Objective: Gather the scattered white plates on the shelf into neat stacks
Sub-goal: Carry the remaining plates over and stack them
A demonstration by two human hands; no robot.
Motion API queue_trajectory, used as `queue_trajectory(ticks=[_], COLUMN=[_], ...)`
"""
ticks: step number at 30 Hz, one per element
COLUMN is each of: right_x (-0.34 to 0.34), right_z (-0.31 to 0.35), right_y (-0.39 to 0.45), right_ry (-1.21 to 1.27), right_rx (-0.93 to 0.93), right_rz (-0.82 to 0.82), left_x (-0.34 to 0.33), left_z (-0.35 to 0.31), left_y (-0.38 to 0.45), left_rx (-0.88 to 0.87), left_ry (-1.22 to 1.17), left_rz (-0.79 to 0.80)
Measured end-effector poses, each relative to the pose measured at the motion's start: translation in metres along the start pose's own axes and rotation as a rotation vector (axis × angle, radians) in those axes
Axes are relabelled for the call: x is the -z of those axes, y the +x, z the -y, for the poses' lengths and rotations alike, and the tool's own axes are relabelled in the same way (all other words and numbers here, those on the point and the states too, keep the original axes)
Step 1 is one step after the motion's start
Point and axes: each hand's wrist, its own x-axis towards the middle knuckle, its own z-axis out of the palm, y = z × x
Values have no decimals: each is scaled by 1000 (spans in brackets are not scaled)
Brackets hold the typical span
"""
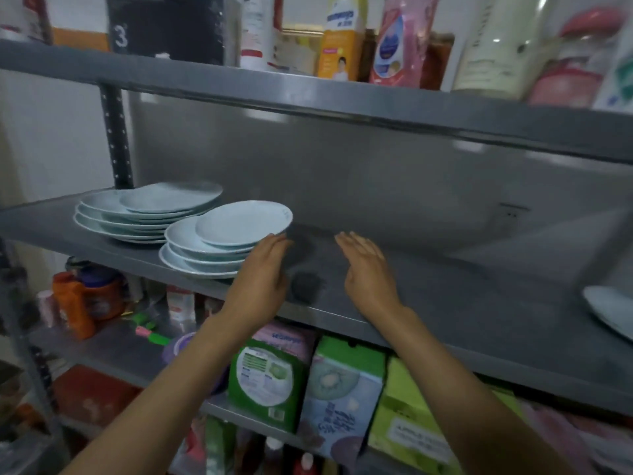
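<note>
Two stacks of white plates stand on the grey middle shelf [428, 303]. The rear stack [144, 210] sits at the far left. The front stack [219, 241] is uneven, its top plates shifted right. My left hand [263, 269] is flat with fingers extended, touching the right side of the front stack. My right hand [366, 265] hovers open above the bare shelf, to the right of the stack, holding nothing. One more white plate [609, 310] lies at the far right, cut off by the frame edge.
A dark round patch [305, 286] marks the shelf between my hands. The upper shelf [308, 94] holds bottles and pouches just overhead. The lower shelf carries boxes [339, 389] and an orange bottle [73, 303]. A perforated upright post [116, 138] stands at the left.
</note>
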Motion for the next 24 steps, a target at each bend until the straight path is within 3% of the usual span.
queue_trajectory(ticks=[14,24], right_x=[147,231], right_z=[-224,-329], right_y=[-171,-249], right_ry=[-175,-304], right_rx=[-507,-789], right_rz=[-106,-201], left_x=[-193,-289], left_z=[-216,-345], left_y=[38,50], left_rx=[-275,-380], left_ry=[-248,-378], left_rz=[179,304])
